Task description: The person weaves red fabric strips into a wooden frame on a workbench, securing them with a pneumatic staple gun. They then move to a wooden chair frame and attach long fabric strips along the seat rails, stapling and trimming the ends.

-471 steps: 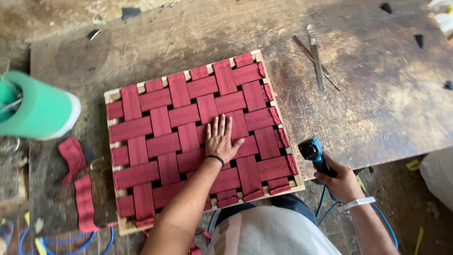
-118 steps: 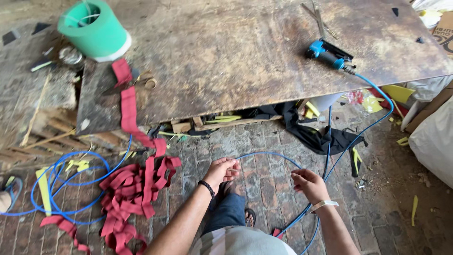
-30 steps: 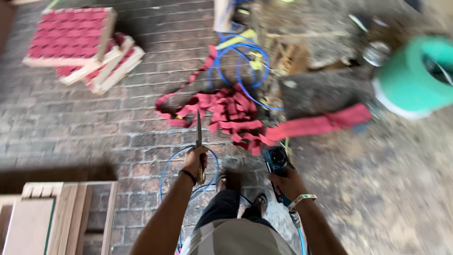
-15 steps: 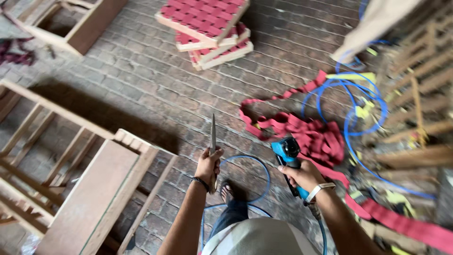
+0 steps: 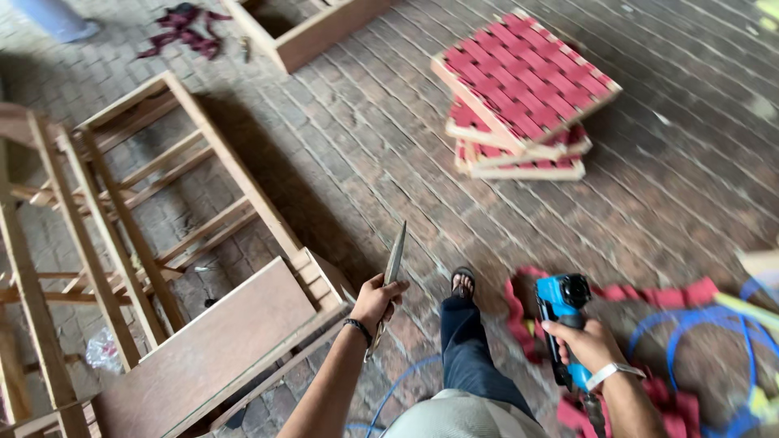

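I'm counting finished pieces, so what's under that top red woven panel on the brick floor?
Under the top red woven panel lie at least two more woven panels, stacked askew; only their edges show, the rest is covered.

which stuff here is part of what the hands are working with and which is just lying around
In hand:
- left hand: long metal blade
- right hand: blue staple gun

Lying about:
- stack of red woven panels
- red webbing strips
- wooden frames
- blue hose
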